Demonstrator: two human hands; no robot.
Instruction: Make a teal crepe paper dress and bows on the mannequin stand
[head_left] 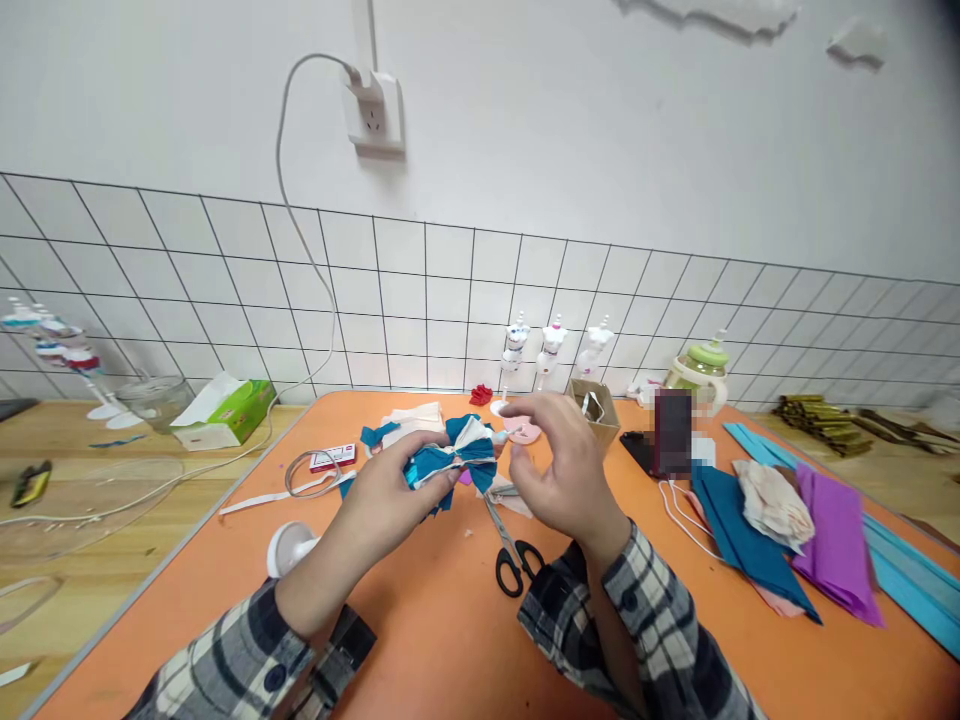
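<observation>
My left hand (401,490) is closed around a small dress-form mannequin, tipped on its side. Its white round base (289,548) shows to the left of my forearm, and its white neck points right. Teal crinkled paper with a white strip gathers into a bow (456,457) on the mannequin, under my left thumb. My right hand (562,465) hovers by the neck end, thumb and index finger curved and apart, with nothing visible gripped. Scissors (514,560) with black handles lie on the table just below, their blades partly over pale scraps.
On the orange table (435,620) are a ribbon roll (311,474), a small red-and-white box (334,457), a cardboard box (594,412), and a dark phone (673,435). Folded teal paper (739,530) and purple paper (836,540) lie right. Several dress forms (551,345) stand behind.
</observation>
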